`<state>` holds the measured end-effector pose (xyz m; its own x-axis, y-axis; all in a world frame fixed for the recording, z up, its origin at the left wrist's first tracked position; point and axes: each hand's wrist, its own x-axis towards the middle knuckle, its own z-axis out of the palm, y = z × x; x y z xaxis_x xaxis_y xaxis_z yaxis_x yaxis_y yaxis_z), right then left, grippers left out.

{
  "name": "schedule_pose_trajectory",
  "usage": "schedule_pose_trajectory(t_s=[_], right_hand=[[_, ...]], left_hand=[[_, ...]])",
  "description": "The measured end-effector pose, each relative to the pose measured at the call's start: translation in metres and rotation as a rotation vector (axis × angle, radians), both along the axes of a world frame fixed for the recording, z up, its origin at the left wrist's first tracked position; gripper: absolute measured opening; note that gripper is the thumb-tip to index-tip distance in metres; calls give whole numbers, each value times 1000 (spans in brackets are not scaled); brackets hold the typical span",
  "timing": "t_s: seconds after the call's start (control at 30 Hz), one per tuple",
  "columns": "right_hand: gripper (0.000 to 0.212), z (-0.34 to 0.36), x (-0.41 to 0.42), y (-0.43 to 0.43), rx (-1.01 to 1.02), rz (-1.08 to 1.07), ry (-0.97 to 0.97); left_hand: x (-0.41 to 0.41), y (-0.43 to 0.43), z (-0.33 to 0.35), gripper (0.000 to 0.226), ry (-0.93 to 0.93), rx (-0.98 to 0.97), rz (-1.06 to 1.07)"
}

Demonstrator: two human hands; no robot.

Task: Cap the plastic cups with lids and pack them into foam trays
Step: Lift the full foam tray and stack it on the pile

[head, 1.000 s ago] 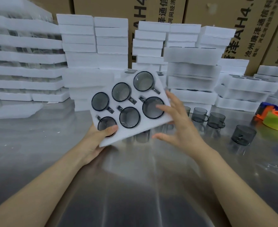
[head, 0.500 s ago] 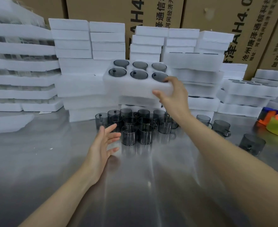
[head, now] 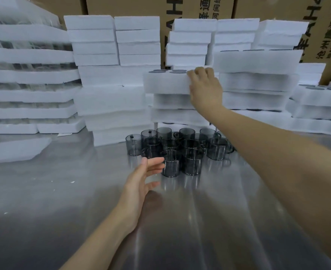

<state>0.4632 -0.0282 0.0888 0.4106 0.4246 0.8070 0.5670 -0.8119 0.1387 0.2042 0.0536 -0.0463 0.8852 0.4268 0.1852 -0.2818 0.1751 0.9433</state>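
While right hand (head: 204, 88) grips foam tray (head: 166, 82), level, long axis left-right, left hand (head: 141, 184) hovers open-fingered, empty, beside cups (head: 172, 151).

Cups (head: 178, 151) cluster on the table (head: 63, 191) before stacked foam trays (head: 172, 82)

Right hand (head: 204, 88) reaches forward, fingers curled in a grip; left hand (head: 141, 182) hovers low, fingers relaxed.
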Motion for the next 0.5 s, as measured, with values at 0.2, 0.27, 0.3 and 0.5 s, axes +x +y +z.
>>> schedule_pose_trajectory(t_s=[0.2, 0.27, 0.3, 0.5], right_hand=[[44, 15, 9, 5, -17, -82, 51], [47, 19, 7, 11, 15, -120, 89], [51, 21, 2, 17, 37, -137, 110], [68, 12, -49, 92, -185, 262, -68]], left_hand=[[0, -3, 0, 59, -6, 46, -20], [0, -3, 1, 57, -4, 40, -23], [0, -3, 1, 57, 0, 36, -24], [-2, -6, 1, 53, 12, 77, -17]])
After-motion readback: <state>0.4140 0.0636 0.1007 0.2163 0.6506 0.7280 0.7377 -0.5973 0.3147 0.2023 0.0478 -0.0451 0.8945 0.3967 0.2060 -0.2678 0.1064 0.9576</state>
